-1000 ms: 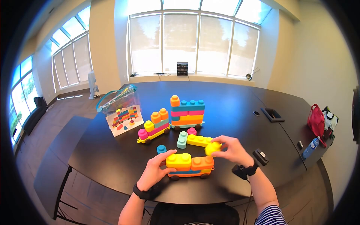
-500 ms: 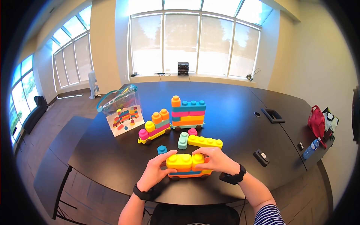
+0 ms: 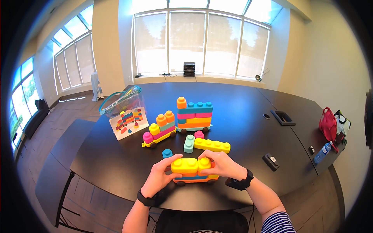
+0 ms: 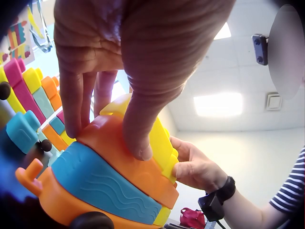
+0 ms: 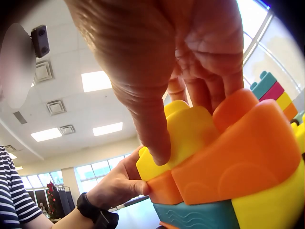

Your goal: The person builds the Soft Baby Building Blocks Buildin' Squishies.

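A toy train wagon (image 3: 196,180) of stacked blocks stands on the table in front of me. My left hand (image 3: 158,175) grips its left end, with the thumb against an orange block (image 4: 107,138) above a wavy blue block (image 4: 102,183). On top sits a two-stud yellow block (image 3: 184,166). Right beside that is a small yellow block (image 5: 190,129), which my right hand (image 3: 224,166) pinches between thumb and fingers. An orange block (image 5: 238,160) shows to the right of it in the right wrist view, mostly hidden by the hand in the head view.
Behind the wagon lie a long yellow block (image 3: 212,145), a mint block (image 3: 189,143), a pink block (image 3: 199,134) and a blue block (image 3: 167,153). Two built wagons (image 3: 160,134) stand farther back, near a clear bag (image 3: 126,101) with a picture card (image 3: 129,123). A bottle (image 3: 323,152) stands right.
My right hand has brought the small yellow block leftward from beside the wagon onto its top, against the two-stud yellow block. The left hand has kept its grip on the wagon.
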`<state>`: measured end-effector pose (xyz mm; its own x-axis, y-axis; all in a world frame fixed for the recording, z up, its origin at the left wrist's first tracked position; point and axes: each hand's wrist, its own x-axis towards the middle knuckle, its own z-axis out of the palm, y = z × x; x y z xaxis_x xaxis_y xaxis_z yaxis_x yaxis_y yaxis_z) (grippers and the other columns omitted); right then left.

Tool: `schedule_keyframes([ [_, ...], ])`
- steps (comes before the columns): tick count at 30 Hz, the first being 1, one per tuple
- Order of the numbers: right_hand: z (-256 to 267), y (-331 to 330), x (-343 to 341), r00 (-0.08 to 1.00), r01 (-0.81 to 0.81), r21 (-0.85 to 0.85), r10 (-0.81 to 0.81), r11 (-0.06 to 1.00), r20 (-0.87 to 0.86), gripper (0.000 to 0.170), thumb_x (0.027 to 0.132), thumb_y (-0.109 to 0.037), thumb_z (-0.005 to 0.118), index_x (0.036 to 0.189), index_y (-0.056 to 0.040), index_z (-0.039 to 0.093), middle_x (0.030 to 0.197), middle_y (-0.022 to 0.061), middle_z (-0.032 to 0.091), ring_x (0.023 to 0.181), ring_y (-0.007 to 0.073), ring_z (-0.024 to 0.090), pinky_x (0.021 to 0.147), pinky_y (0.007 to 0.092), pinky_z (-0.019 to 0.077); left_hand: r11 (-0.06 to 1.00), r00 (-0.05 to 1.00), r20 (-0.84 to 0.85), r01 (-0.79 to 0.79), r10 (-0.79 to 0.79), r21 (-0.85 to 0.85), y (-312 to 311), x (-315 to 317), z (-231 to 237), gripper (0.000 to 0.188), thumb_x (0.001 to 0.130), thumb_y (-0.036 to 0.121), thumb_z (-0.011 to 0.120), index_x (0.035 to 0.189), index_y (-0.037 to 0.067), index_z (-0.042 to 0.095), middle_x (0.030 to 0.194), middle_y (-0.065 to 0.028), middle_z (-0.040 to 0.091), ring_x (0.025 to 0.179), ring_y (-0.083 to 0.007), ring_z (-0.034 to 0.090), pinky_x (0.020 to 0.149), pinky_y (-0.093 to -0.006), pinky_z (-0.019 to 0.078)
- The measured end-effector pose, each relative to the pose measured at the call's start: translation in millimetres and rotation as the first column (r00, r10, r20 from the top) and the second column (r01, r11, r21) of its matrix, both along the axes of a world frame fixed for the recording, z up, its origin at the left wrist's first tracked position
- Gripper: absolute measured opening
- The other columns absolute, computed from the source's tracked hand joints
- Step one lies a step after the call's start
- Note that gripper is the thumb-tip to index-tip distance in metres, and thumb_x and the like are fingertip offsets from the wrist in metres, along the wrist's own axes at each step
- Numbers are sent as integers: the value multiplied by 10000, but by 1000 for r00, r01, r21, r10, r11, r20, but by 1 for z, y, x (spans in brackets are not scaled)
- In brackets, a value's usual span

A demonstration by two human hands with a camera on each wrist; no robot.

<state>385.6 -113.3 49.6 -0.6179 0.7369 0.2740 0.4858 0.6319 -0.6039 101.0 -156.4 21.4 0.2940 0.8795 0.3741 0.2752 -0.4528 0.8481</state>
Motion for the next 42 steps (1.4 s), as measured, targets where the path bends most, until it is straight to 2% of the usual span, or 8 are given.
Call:
schedule_keyframes([
  [7, 5, -3, -4, 999, -31, -67, 30, 997, -19, 513, 867, -300, 859, 1250, -40, 636, 1092, 154, 735, 1014, 340, 729, 889, 406, 567, 1000, 1000, -13, 5, -5, -4, 1, -7, 2, 708, 810, -82, 855, 1458, 86, 623, 1358, -117, 700, 1238, -233, 702, 1082, -389, 590],
  [12, 26, 32, 0, 996, -79, -234, 84, 969, 12, 423, 972, -167, 769, 1366, -53, 668, 1269, 104, 744, 1121, 244, 715, 989, 371, 562, 996, 999, -46, 8, -13, -92, 5, -43, 8, 624, 796, -76, 872, 1367, 43, 650, 1305, -93, 725, 1183, -190, 715, 1043, -360, 600],
  [18, -18, 109, -39, 959, -276, 104, 266, 955, 101, 475, 882, -49, 766, 1346, -118, 694, 1355, 137, 699, 1251, 360, 651, 1062, 447, 524, 991, 998, -68, -7, -2, -131, 7, -79, 10, 628, 771, -79, 889, 1347, 23, 662, 1285, -73, 726, 1153, -169, 713, 1023, -339, 597],
  [24, -51, 148, -109, 891, -388, 40, 364, 921, 270, 728, 791, 69, 687, 1464, -208, 657, 1595, 104, 558, 1406, 362, 554, 1180, 461, 468, 974, 1000, -18, -11, 8, -226, 5, -84, 15, 616, 763, -64, 913, 1328, 1, 676, 1280, -54, 736, 1176, -160, 709, 1061, -340, 582],
  [30, -48, 139, -139, 847, -350, -92, 357, 932, 395, 660, 799, 49, 781, 1414, -159, 668, 1417, 101, 678, 1346, 356, 594, 1124, 458, 501, 977, 1000, -29, -12, 6, -212, 6, -85, 16, 620, 767, -70, 906, 1338, -4, 676, 1299, -64, 735, 1191, -164, 708, 1066, -345, 582],
  [34, -47, 142, -116, 869, -309, 98, 239, 946, 433, 563, 782, -58, 840, 1323, -114, 691, 1242, 130, 716, 1240, 350, 641, 1072, 459, 521, 982, 1000, -29, -18, 12, -188, 8, -85, 12, 610, 761, -67, 900, 1327, 19, 690, 1259, -68, 738, 1159, -167, 711, 1040, -335, 590],
  [38, -9, 124, -63, 985, -138, 179, 116, 974, 131, 522, 793, -128, 870, 1279, -64, 692, 1209, 129, 718, 1148, 334, 691, 1022, 416, 563, 985, 1000, -18, -13, 10, -172, 6, -77, 13, 612, 759, -64, 900, 1326, 17, 686, 1261, -74, 736, 1156, -173, 717, 1039, -337, 592],
  [42, 21, 85, 1, 988, -11, -68, 1, 998, -152, 489, 827, -150, 904, 1258, -32, 706, 1198, 88, 722, 1063, 172, 707, 987, 365, 599, 990, 999, -39, -7, 1, -139, 5, -61, 15, 612, 756, -74, 894, 1324, 12, 683, 1266, -83, 737, 1160, -185, 724, 1044, -348, 593],
])
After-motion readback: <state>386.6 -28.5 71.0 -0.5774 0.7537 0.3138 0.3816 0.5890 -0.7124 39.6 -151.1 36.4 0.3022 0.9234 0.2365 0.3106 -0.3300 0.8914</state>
